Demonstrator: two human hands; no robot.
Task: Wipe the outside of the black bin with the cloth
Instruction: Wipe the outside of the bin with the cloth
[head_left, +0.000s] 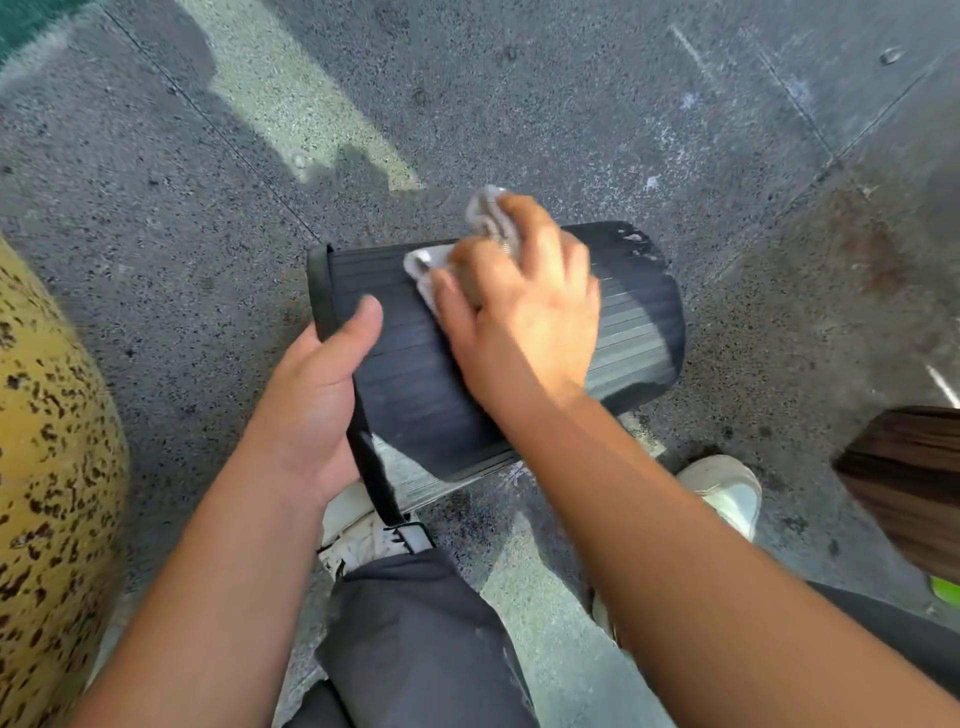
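Right hand (519, 322) clutching grey cloth (488, 218) against ribbed black bin (415, 384), left hand (317, 395) gripping its rim.

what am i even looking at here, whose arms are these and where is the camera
There is no machine here. A person wears one wide-angle camera on their head, looking forward and down, so the two bare arms coming in from the bottom are their own.

The left hand grips the black bin at its rim end, thumb on the ribbed side, fingers hidden behind the rim. The bin is tipped on its side, its closed bottom pointing right. Whether it touches the ground I cannot tell.

The right hand presses a crumpled light cloth against the bin's outside, fingers curled over it. The hand looks blurred, which suggests a wiping stroke.

Below lies speckled grey pavement in patchy sun and shadow. You also see the person's dark trousers and white shoes, and a yellow speckled object at the left edge that I cannot identify.
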